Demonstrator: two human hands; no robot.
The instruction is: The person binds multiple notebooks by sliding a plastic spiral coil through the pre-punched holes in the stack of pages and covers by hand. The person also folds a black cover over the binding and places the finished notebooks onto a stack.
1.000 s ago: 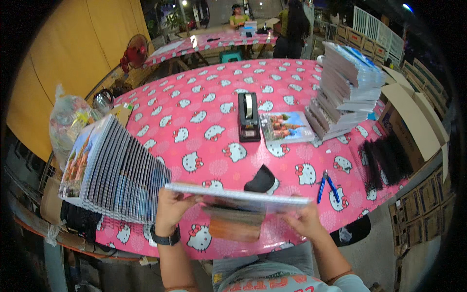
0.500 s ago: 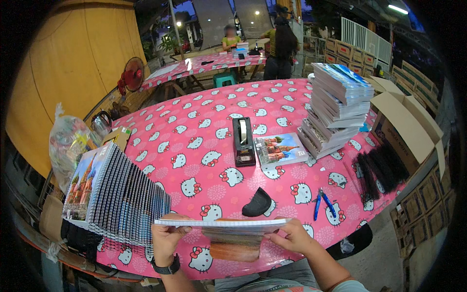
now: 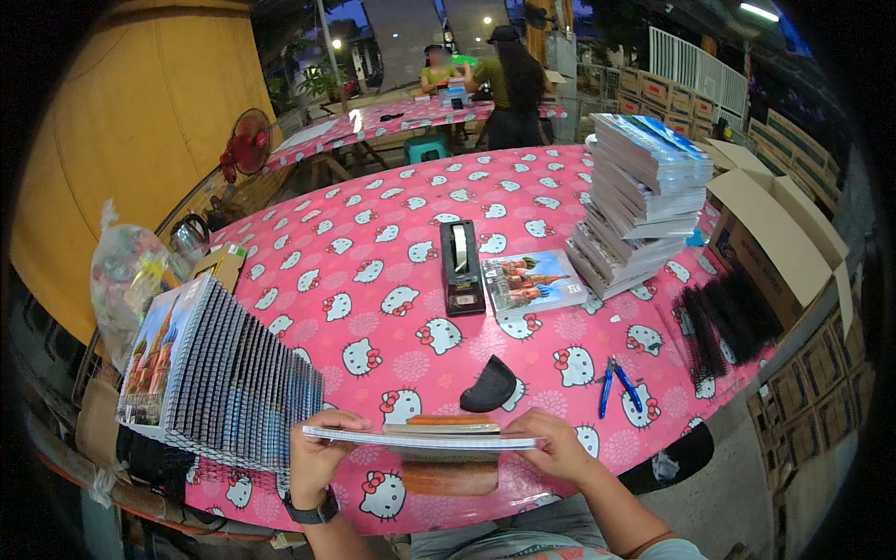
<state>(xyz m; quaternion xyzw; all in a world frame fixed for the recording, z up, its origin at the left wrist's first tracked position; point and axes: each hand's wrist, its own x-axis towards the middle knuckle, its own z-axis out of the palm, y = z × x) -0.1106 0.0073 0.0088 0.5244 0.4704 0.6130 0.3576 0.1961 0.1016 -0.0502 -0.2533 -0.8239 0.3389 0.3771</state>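
Both my hands hold a thin notebook (image 3: 420,441) almost edge-on above the near edge of the table, its white page edges toward me. My left hand (image 3: 319,455) is closed on its left end, and my right hand (image 3: 557,450) pinches the right end. Under the notebook is a brown wooden piece (image 3: 450,478), partly hidden. To the left leans a row of wire-bound notebooks (image 3: 252,373) with a colourful domed-building cover in front. Beyond my hands lie a curved black pad (image 3: 489,385) and blue-handled pliers (image 3: 621,387).
A black tape dispenser (image 3: 462,271) stands beside a notebook (image 3: 532,282) lying flat. Right of these rises a tall notebook stack (image 3: 649,187). Black binding coils (image 3: 723,322) lie near an open carton (image 3: 765,247). Two people work at a farther table (image 3: 373,135).
The notebook has tilted, its right end lower, and part of the wooden piece now shows beyond its far side. Both hands keep their hold. The standing person at the back has shifted left.
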